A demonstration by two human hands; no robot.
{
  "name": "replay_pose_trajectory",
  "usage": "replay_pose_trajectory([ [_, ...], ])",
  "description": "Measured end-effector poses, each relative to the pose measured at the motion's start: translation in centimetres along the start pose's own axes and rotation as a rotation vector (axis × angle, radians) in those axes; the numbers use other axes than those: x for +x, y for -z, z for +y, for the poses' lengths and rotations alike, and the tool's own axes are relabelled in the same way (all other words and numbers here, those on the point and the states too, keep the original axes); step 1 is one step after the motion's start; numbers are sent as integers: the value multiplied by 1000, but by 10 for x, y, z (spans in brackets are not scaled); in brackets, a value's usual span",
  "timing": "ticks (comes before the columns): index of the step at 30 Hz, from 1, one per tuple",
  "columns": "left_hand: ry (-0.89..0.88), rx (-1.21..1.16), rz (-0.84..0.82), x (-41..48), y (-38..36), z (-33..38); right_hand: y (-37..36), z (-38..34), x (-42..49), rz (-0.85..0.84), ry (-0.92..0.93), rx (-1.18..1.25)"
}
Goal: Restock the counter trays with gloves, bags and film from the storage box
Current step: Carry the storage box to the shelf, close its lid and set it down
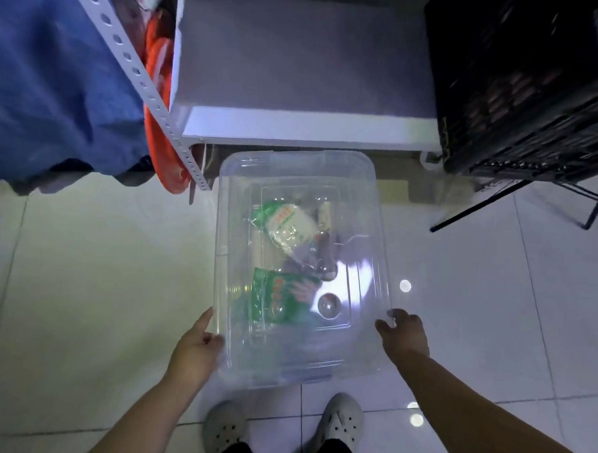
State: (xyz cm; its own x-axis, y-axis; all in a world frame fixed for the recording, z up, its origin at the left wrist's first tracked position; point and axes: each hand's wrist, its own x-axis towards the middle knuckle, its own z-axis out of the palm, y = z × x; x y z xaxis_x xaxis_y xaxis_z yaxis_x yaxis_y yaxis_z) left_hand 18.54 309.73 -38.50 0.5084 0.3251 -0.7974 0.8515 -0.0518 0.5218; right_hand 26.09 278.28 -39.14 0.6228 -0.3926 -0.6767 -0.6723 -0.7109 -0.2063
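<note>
Storage box (223, 229): clear plastic, on the floor tiles (89, 284) just in front of the low shelf (304, 121), lid apparently on. Two green packets (276, 295) and some smaller items show through the lid; the box is mostly air.

Handling, judged: light, with stiff but springy walls and a slick surface. The loose contents will slide if you tilt it. Take it by the rim at both long sides and keep it level.

Hands: your left hand (197, 348) lies against the box's left rim, index finger straight and thumb hooked over the edge. Your right hand (404, 331) pinches the right rim with curled fingers.

Around the box:
- Far right: black crate (523, 83) on a wire stand, one leg reaching toward the box.
- Far left: perforated upright (150, 89) and orange bag (159, 143).
- Near side: your shoes (225, 429), close to the box edge.
</note>
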Motion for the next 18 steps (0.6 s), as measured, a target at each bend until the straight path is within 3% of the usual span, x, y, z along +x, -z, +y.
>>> replay_pose_trajectory([
  [8, -177, 385, 158, 17, -9, -19, -14, 10, 7, 29, 64, 31],
  [13, -8, 189, 35, 20, -22, -31, -24, 19, 0, 28, -59, 321],
  [18, 115, 215, 61, 12, -47, -46, -60, 39, -27, 55, -296, 632],
])
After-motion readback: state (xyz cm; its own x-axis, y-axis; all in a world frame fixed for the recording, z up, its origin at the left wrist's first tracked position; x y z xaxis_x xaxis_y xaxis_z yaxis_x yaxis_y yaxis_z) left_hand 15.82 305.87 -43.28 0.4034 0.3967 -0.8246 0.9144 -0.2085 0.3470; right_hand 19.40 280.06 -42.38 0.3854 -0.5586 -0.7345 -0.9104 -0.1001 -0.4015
